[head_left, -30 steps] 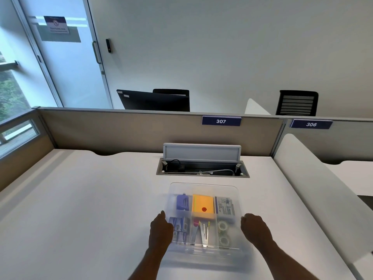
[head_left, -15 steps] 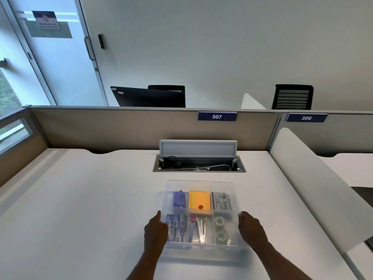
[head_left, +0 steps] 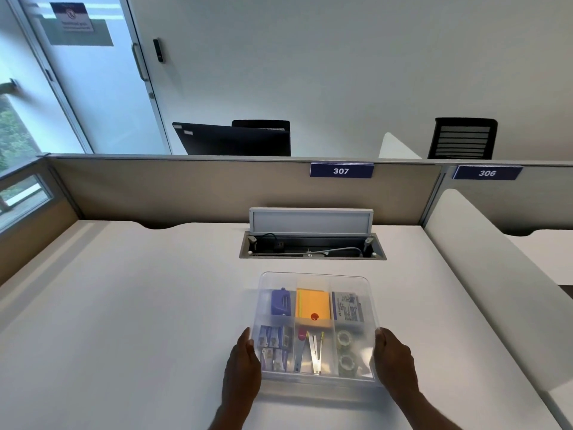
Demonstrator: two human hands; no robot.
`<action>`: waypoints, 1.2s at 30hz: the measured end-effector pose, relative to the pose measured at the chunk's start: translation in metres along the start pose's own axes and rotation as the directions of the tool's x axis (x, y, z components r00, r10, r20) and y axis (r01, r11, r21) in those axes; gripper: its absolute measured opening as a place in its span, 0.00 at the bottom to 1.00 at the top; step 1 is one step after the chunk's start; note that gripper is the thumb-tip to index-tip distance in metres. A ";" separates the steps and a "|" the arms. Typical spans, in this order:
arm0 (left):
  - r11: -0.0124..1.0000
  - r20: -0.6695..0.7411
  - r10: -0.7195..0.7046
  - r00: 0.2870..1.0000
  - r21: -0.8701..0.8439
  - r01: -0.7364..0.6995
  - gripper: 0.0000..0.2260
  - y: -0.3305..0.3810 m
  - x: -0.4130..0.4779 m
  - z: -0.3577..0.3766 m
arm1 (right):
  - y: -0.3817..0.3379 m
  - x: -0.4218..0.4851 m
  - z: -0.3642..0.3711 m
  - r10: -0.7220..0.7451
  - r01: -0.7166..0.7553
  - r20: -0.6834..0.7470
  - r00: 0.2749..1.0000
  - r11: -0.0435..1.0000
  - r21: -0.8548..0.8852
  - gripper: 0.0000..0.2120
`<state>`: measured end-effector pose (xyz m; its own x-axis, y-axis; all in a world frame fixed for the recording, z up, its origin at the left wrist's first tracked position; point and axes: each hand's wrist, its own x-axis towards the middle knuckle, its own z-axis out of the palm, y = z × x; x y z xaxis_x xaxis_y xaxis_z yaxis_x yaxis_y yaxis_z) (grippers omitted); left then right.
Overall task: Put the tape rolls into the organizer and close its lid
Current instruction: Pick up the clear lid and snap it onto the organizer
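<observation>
A clear plastic organizer sits on the white desk in front of me, and its translucent lid lies over it. Two clear tape rolls lie one behind the other in the near right compartment, seen through the lid. The other compartments hold a blue item, an orange pad, a printed box, small packets and metal clips. My left hand grips the organizer's left side with the thumb on the lid's edge. My right hand grips the right side in the same way.
Behind the organizer an open cable tray is sunk into the white desk, its flap standing up. A beige partition closes the far edge. A white divider runs along the right side.
Both hands have slid from the lid's top near corners out to the organizer's sides. The organizer has stayed in place on the desk.
</observation>
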<state>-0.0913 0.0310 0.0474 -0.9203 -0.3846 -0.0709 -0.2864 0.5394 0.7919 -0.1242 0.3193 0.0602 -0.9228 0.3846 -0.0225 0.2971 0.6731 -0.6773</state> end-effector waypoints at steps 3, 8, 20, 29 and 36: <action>1.000 -0.004 0.003 1.000 0.023 -0.003 0.18 -0.001 0.002 0.001 | 0.000 0.000 0.001 0.003 -0.003 -0.015 1.000 1.000 0.007 0.13; 0.999 0.029 -0.011 1.000 0.031 0.010 0.18 -0.003 0.009 0.000 | -0.002 0.005 0.000 -0.003 0.003 -0.005 1.000 1.000 0.007 0.13; 0.998 0.083 -0.029 0.996 -0.058 0.034 0.23 0.032 0.068 -0.012 | -0.040 0.069 -0.013 0.013 -0.012 -0.020 1.000 1.000 0.028 0.11; 0.998 0.042 -0.068 0.997 0.010 0.067 0.17 0.060 0.130 0.008 | -0.055 0.116 0.002 0.038 -0.042 0.082 0.996 0.998 0.038 0.12; 0.997 -0.034 -0.061 0.998 -0.044 0.059 0.14 0.061 0.149 0.013 | -0.064 0.134 0.014 -0.057 0.062 0.196 0.979 0.998 -0.016 0.21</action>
<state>-0.2489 0.0162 0.0775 -0.8918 -0.4417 -0.0982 -0.3284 0.4824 0.8121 -0.2700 0.3191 0.0906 -0.9685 0.2141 -0.1275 0.2436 0.7054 -0.6657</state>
